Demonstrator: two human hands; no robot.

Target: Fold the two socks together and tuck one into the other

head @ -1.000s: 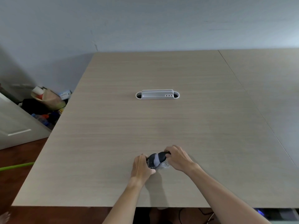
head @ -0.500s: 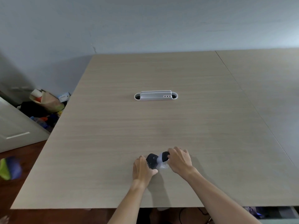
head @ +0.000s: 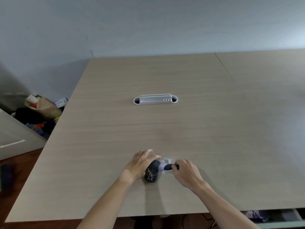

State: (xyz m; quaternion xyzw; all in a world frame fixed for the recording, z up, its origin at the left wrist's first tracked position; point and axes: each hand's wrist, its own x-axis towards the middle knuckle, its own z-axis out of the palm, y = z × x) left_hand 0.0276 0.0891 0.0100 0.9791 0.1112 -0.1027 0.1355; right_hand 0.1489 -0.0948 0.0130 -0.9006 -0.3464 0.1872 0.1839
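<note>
A dark speckled bundle [head: 151, 172] lies on the wooden table [head: 115, 129] near its front edge, with a pale band and a dark end [head: 167, 166] sticking out to the right. Crumpled clear plastic [head: 167, 160] lies just behind it. My left hand [head: 140, 164] rests on the bundle's left side with its fingers stretched forward over the top. My right hand [head: 184, 172] pinches the dark end between curled fingers and thumb. What the bundle is made of I cannot tell.
A white cable-port organiser [head: 155, 99] is set into the middle of the table. A second table [head: 272, 96] adjoins on the right. On the floor to the left stand a bag of clutter [head: 42, 106] and a white door [head: 13, 138].
The bundle has turned and lengthened: its dark end is drawn out to the right by my right hand. My left hand's fingers have uncurled and now lie over the bundle.
</note>
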